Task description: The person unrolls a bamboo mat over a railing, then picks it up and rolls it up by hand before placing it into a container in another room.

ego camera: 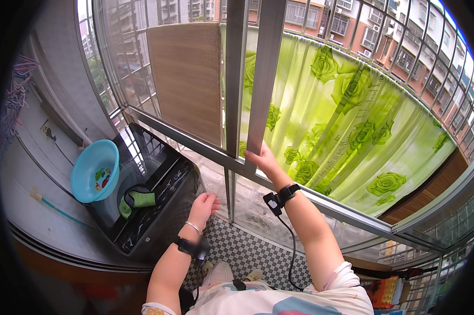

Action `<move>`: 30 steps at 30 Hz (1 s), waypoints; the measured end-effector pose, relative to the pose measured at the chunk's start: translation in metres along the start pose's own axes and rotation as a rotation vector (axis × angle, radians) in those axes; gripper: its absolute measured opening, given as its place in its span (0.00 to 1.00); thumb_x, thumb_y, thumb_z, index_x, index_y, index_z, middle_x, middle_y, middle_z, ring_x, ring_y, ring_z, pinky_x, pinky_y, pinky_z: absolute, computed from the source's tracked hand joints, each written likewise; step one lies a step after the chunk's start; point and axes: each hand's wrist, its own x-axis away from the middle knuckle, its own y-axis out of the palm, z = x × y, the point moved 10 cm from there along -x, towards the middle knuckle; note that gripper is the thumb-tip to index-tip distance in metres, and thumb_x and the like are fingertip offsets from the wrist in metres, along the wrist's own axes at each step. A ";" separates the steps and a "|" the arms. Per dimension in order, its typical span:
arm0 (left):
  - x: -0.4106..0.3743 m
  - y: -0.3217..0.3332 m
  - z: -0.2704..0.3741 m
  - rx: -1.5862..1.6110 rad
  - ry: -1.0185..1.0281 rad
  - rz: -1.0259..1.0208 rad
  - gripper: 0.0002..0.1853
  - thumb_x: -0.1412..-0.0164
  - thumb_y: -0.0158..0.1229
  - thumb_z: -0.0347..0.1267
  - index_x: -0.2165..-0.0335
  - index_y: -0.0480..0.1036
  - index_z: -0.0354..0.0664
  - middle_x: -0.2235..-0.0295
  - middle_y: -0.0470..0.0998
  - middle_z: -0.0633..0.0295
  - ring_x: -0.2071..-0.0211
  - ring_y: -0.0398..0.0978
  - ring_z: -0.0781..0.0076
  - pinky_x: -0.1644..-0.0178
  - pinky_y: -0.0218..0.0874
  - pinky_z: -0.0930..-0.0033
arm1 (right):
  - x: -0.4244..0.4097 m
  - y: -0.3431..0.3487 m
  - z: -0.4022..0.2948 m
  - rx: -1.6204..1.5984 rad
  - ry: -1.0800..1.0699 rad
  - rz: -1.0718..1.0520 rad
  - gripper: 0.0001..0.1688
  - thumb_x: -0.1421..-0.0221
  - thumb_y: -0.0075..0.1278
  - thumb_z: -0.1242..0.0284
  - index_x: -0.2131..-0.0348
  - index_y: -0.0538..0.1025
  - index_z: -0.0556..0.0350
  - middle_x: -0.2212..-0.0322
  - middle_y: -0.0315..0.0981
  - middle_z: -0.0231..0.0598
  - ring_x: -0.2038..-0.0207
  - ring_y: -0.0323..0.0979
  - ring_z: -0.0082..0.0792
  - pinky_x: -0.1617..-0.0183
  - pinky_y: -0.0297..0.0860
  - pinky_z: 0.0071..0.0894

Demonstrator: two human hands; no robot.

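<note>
My right hand (263,158) is on the lower end of the upright metal frame (265,78) of a sliding window, thumb on the near side; its other fingers are partly hidden behind the frame. Holding nothing, my left hand (203,208) hovers near the edge of a black washing machine (182,193), fingers loosely bent. On the machine's lid lie a green and dark cloth (142,199) and, farther left, a light blue plastic basin (79,173) with a coloured pattern at its bottom. Beyond the window hangs a green curtain (300,118) printed with roses.
A brown board (186,82) stands behind the left glass. Metal bars (402,47) enclose the outside. Clothes hangers (20,90) hang at the far left, near a plugged-in cord (50,134). The window's bottom rail (339,212) crosses before me, above a patterned tile floor (245,244).
</note>
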 end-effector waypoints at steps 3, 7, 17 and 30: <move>0.001 -0.013 0.012 0.010 0.015 0.070 0.12 0.33 0.50 0.38 0.61 0.72 0.40 0.69 0.78 0.64 0.71 0.75 0.78 0.67 0.64 0.78 | -0.001 0.002 0.023 -0.261 0.080 -0.138 0.41 0.39 0.46 0.45 0.40 0.62 0.57 0.46 0.67 0.39 0.43 0.64 0.29 0.41 0.60 0.29; -0.019 -0.019 0.036 -0.049 0.079 0.088 0.12 0.33 0.50 0.38 0.61 0.73 0.41 0.69 0.78 0.64 0.72 0.75 0.79 0.67 0.64 0.78 | -0.013 -0.016 0.037 -0.587 0.156 -0.065 0.54 0.41 0.24 0.31 0.36 0.57 0.55 0.41 0.63 0.43 0.41 0.61 0.37 0.37 0.58 0.39; -0.071 0.031 0.075 -0.053 0.098 -0.060 0.13 0.34 0.52 0.39 0.60 0.73 0.40 0.69 0.78 0.65 0.70 0.75 0.79 0.65 0.62 0.78 | -0.034 0.001 0.052 -0.354 0.402 -0.243 0.34 0.38 0.44 0.52 0.39 0.65 0.46 0.40 0.63 0.24 0.40 0.61 0.23 0.43 0.60 0.40; -0.105 0.132 0.092 -0.155 0.217 -0.389 0.13 0.33 0.51 0.33 0.53 0.63 0.40 0.60 0.75 0.62 0.62 0.76 0.73 0.58 0.65 0.73 | -0.039 -0.008 0.085 -0.679 0.425 -0.345 0.17 0.34 0.45 0.58 0.55 0.72 0.49 0.62 0.70 0.24 0.60 0.67 0.20 0.58 0.63 0.21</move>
